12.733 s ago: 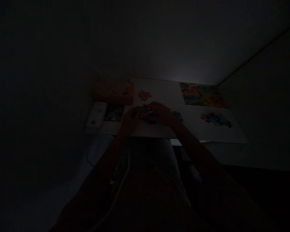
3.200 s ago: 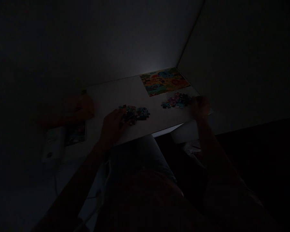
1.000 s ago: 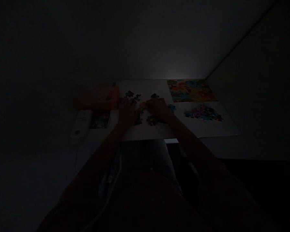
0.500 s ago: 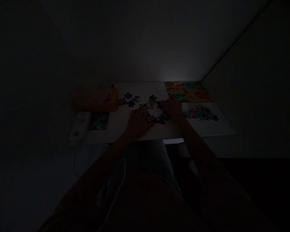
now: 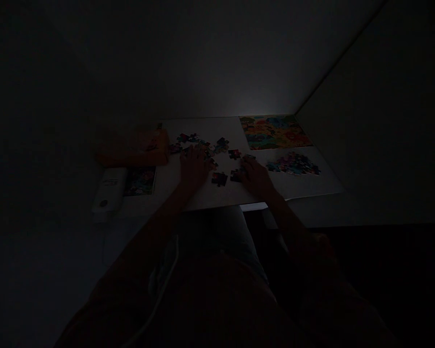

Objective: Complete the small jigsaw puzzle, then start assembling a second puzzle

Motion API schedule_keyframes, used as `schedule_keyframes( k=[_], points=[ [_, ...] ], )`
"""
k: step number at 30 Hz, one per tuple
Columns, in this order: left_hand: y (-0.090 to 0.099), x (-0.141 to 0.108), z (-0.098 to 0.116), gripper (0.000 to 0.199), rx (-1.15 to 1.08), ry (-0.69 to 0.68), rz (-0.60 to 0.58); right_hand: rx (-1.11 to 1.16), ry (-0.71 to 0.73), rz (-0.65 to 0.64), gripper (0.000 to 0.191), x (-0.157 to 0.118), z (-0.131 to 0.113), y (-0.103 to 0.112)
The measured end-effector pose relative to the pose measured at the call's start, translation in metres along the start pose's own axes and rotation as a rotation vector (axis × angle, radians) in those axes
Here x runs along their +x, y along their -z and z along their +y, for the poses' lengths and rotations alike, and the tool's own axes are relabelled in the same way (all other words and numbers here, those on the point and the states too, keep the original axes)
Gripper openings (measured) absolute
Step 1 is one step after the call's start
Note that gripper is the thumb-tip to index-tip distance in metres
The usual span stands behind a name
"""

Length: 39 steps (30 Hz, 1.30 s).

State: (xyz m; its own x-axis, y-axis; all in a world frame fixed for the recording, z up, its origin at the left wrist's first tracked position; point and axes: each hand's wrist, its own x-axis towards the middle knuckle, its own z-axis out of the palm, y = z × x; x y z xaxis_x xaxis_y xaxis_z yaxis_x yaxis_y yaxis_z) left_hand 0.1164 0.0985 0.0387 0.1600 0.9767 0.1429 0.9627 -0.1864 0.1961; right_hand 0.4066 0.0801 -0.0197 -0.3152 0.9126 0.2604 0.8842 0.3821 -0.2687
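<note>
The left hand [image 5: 195, 170], fingers outstretched, and the right hand [image 5: 255, 179], its grip too dark to tell, should slide the puzzle pieces [image 5: 219, 179] lightly apart, keeping each flat.

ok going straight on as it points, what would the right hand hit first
Looks like the right hand would meet the reddish puzzle piece just ahead, though depth is hard to tell.

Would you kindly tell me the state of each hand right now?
Left hand: open, palm down over puzzle pieces.
Right hand: curled at the puzzle pieces; too dark to tell whether it holds one.
</note>
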Motion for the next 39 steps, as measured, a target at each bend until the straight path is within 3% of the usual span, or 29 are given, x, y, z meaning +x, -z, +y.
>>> schedule_keyframes(
  k=[4,7,11,15,19,22,25,27,34,39],
  points=[
    [-0.002,-0.03,0.019,0.067,-0.041,-0.213,-0.043,-0.051,0.016,-0.082,0.079,0.009,0.003,0.002],
    [-0.006,-0.05,0.022,0.064,-0.033,-0.219,-0.059,-0.061,0.042,-0.158,0.089,0.017,0.003,0.006],
    [-0.003,-0.059,-0.001,0.063,0.013,-0.176,-0.087,-0.042,0.099,-0.214,0.096,0.012,0.009,0.014],
    [0.004,-0.06,-0.022,0.065,0.031,-0.119,-0.107,-0.045,0.152,-0.236,0.091,-0.007,0.021,0.019],
    [0.003,-0.042,-0.018,0.066,0.017,-0.138,-0.062,-0.068,0.142,-0.213,0.086,-0.02,0.024,0.017],
    [-0.003,-0.01,-0.003,0.07,0.002,-0.16,-0.019,-0.068,0.147,-0.197,0.087,-0.022,0.023,0.015],
    [-0.008,0.017,0.011,0.072,-0.004,-0.183,-0.062,-0.048,0.167,-0.181,0.091,-0.022,0.024,0.016],
    [-0.009,0.02,0.017,0.072,-0.003,-0.201,-0.086,-0.033,0.185,-0.169,0.091,-0.023,0.026,0.018],
    [-0.001,-0.015,0.023,0.073,0.005,-0.257,-0.144,0.004,0.156,-0.15,0.086,-0.023,0.019,0.022],
    [-0.006,0.025,0.034,0.076,0.01,-0.302,-0.124,-0.005,0.137,-0.153,0.068,-0.023,0.006,0.027]
  ],
)
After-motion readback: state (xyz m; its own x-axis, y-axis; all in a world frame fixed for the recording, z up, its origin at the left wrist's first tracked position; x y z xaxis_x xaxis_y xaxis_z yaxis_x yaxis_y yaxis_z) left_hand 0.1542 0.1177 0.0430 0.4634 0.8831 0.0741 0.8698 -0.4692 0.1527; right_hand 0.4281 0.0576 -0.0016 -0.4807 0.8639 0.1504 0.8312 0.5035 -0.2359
